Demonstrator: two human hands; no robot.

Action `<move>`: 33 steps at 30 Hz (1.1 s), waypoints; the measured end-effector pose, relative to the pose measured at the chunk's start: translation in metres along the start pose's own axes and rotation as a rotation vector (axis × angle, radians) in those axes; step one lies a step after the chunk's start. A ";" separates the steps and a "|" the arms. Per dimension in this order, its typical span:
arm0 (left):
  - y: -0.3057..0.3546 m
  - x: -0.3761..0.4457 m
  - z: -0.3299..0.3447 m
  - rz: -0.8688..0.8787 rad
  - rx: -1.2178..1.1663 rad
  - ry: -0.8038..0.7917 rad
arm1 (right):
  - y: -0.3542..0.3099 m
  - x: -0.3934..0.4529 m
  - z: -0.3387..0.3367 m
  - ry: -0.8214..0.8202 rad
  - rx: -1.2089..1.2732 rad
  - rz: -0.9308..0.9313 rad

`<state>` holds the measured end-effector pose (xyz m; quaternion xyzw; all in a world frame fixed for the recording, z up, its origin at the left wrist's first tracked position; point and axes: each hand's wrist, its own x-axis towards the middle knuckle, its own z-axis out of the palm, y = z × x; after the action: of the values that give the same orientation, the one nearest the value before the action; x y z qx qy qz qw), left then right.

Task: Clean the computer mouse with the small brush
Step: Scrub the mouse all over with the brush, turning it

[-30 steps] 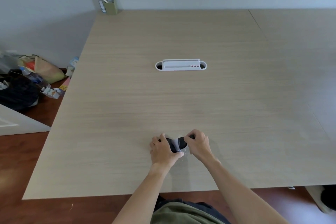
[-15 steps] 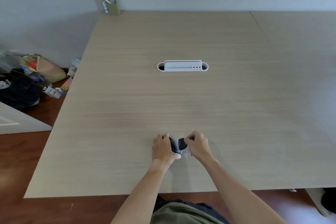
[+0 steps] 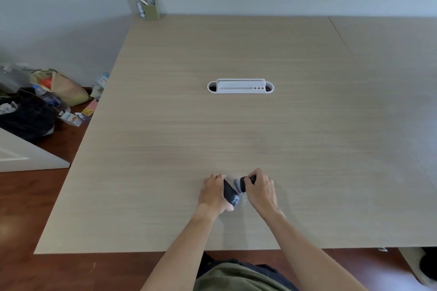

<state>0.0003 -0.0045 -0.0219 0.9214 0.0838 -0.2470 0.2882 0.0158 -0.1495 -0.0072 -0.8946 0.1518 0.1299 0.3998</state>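
A dark computer mouse (image 3: 230,194) with pale lettering is tilted on its side near the front middle of the wooden table (image 3: 236,125). My left hand (image 3: 212,194) grips it from the left. My right hand (image 3: 261,190) holds a small brush (image 3: 243,183) with a black ferrule and grey bristles. The bristles touch the mouse's far end. Most of the brush handle is hidden inside my right fist.
A white cable-port insert (image 3: 240,86) is set into the table's middle. A green pen holder (image 3: 151,7) stands at the far left corner by the wall. Bags and clutter (image 3: 42,101) lie on the floor to the left. A second table (image 3: 390,54) adjoins on the right.
Both hands stay at the same spot on the table. My right hand has shifted slightly with the brush against the mouse. The head camera has tilted a little.
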 end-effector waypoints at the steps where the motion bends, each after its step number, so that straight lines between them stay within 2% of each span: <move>1: -0.001 0.000 -0.001 0.009 0.005 -0.013 | 0.000 0.000 -0.002 0.022 0.013 -0.012; 4: -0.003 0.001 -0.001 0.040 -0.001 -0.022 | -0.004 -0.001 -0.005 0.014 0.133 -0.017; 9: 0.002 -0.011 0.013 0.045 -0.029 0.077 | 0.002 -0.004 -0.002 -0.202 0.229 0.051; 15: 0.001 -0.017 0.019 0.019 -0.032 0.121 | 0.005 -0.001 -0.006 0.006 0.145 0.004; 18: 0.001 -0.016 0.012 0.030 -0.029 0.059 | 0.004 0.000 -0.007 -0.076 0.233 0.030; 21: -0.001 -0.015 0.005 0.042 -0.050 0.010 | 0.007 -0.002 -0.005 -0.174 0.194 0.036; 25: -0.008 -0.016 -0.002 0.080 -0.053 -0.046 | 0.010 0.002 -0.008 0.000 0.177 0.058; 27: -0.011 -0.017 -0.002 0.102 -0.042 -0.045 | 0.006 0.005 -0.009 0.005 0.226 0.069; 30: -0.012 -0.022 0.001 0.071 -0.134 0.011 | -0.004 0.003 -0.008 -0.060 0.271 0.064; 33: -0.013 -0.022 0.005 0.020 -0.253 0.038 | -0.009 -0.001 -0.004 -0.236 0.218 0.031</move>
<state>-0.0247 0.0034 -0.0204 0.8830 0.1106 -0.2139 0.4029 0.0183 -0.1467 0.0023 -0.8218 0.1309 0.2231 0.5076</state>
